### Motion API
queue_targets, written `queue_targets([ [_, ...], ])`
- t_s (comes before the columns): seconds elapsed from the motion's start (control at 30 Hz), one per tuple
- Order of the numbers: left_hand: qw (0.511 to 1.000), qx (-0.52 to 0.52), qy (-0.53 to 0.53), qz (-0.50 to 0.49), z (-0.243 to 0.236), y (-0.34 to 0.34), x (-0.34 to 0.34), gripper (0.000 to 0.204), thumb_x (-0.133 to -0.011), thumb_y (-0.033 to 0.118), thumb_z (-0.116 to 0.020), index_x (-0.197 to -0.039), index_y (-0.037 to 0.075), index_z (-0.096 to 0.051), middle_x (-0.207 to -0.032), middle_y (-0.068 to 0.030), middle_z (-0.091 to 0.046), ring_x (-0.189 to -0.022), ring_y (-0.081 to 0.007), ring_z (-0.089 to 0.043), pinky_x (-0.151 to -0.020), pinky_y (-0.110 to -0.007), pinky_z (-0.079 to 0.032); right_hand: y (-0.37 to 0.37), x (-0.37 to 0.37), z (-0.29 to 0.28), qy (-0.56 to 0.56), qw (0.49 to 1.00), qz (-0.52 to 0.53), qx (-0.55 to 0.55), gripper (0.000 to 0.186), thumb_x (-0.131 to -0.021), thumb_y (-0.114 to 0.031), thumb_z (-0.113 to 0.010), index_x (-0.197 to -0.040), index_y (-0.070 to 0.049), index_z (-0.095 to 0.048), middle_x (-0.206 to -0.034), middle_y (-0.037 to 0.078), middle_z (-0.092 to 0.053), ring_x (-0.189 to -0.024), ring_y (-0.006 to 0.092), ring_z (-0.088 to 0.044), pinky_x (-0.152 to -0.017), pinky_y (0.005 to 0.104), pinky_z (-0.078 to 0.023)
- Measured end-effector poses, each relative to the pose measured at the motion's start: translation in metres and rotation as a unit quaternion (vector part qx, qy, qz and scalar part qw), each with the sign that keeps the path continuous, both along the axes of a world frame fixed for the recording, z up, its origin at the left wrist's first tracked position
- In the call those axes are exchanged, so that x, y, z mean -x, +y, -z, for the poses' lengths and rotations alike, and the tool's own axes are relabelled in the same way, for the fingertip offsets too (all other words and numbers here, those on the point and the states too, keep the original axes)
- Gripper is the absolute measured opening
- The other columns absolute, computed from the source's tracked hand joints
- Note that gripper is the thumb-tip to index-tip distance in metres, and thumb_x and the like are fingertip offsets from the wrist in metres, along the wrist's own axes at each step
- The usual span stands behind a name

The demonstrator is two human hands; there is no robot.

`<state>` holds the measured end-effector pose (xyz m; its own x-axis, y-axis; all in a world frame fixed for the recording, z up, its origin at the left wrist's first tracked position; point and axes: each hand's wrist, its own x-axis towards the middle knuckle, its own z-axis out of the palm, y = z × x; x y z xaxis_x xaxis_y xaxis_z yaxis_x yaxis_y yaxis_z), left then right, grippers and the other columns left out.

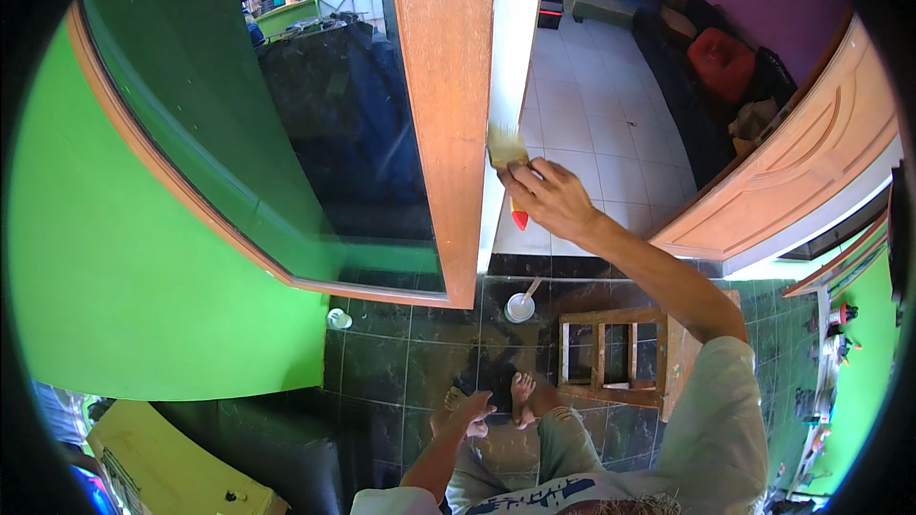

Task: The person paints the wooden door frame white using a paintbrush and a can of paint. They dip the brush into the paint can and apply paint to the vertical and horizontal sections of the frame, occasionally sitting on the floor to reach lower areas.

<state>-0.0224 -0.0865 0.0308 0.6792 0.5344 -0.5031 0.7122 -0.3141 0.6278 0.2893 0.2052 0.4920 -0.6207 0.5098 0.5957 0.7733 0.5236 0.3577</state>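
My right hand (546,193) is closed around the handle of a flat paintbrush (507,147), and the handle's red end sticks out below my fingers. Its pale bristles point upward and lie against the white door frame (515,29), beside the orange-brown wooden window frame (444,86). Down low, my left hand (469,408) hangs over my bare feet with nothing visible in it, its fingers loosely apart. On the dark floor tiles ahead of my feet stands a small can of white paint (520,313) with a stick leaning in it.
A wooden stool (676,362) stands on the right by my legs. An open wooden door (782,153) swings to the right of the doorway. Large window glass (334,133) fills the left. A small white cup-like container (339,319) sits by the green wall (143,257).
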Motion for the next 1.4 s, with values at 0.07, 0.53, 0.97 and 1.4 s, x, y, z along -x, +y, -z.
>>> queue_targets([
  [0.07, 0.992, 0.116, 0.048, -0.009, -0.030, 0.003, -0.011, 0.058, -0.099, 0.045, -0.062, -0.138, 0.002, -0.056, -0.119, -0.0192, -0.069, -0.108, -0.0367, -0.066, -0.092, -0.049, -0.051, 0.000, -0.002, 0.017, 0.039, 0.997, 0.002, 0.073, 0.039, -0.077, -0.012, -0.071, -0.115, -0.004, -0.068, -0.101, 0.005, -0.059, -0.091, 0.0196, -0.063, -0.071, 0.0309, -0.059],
  [0.53, 0.994, 0.042, -0.014, -0.104, -0.077, -0.037, 0.020, 0.047, -0.088, 0.033, -0.074, -0.120, 0.000, -0.064, -0.096, -0.0206, -0.070, -0.100, -0.0370, -0.068, -0.087, -0.049, -0.053, -0.002, 0.017, -0.130, 0.320, 0.940, -0.059, -0.102, 0.032, -0.082, 0.002, -0.078, -0.113, -0.006, -0.073, -0.100, 0.008, -0.069, -0.078, 0.0209, -0.071, -0.063, 0.0311, -0.061],
  [0.97, 0.987, 0.074, -0.059, -0.129, -0.130, -0.014, 0.051, 0.055, -0.085, 0.020, -0.076, -0.131, -0.003, -0.053, -0.126, -0.0259, -0.058, -0.118, -0.0430, -0.058, -0.102, -0.049, -0.045, 0.011, 0.007, -0.124, 0.306, 0.952, -0.026, -0.004, 0.027, -0.084, -0.008, -0.078, -0.109, -0.009, -0.068, -0.095, 0.003, -0.070, -0.071, 0.0192, -0.069, -0.056, 0.0316, -0.058],
  [1.4, 0.977, 0.115, -0.029, -0.179, -0.147, -0.017, 0.071, 0.061, -0.095, 0.031, -0.069, -0.148, 0.009, -0.050, -0.133, -0.0227, -0.064, -0.118, -0.0361, -0.064, -0.097, -0.046, -0.051, -0.017, 0.000, -0.147, 0.378, 0.921, -0.072, 0.057, 0.031, -0.085, -0.005, -0.078, -0.115, -0.009, -0.073, -0.101, 0.008, -0.074, -0.081, 0.0225, -0.073, -0.068, 0.0318, -0.060],
])
